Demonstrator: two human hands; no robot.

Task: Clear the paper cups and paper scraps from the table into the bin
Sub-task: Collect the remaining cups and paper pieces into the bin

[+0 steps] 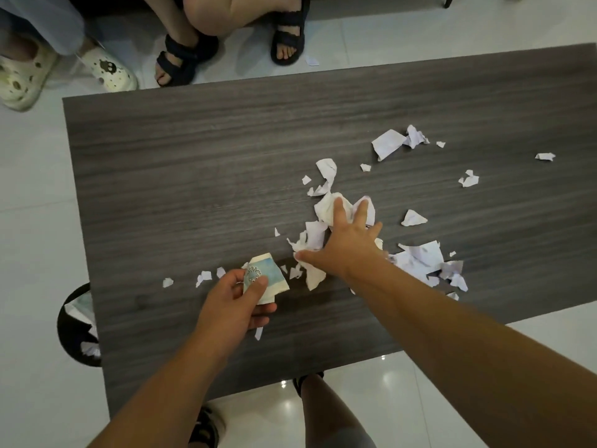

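My left hand (237, 300) grips a flattened paper cup (269, 278) with a blue printed band, low over the near part of the dark wood table (193, 163). My right hand (347, 242) lies spread, fingers apart, flat on a heap of white paper scraps (326, 208) in the table's middle. More torn scraps (420, 257) lie to its right, others (389, 143) farther back, and small bits (203, 277) sit left of the cup. A round black bin (72, 324) holding paper stands on the floor at the table's left near corner, partly hidden under the tabletop.
Two seated people's feet, in pale clogs (109, 71) and dark sandals (181, 63), rest on the white tile floor beyond the far edge. A loose scrap (312, 61) lies on the floor there. My own legs show below the near edge.
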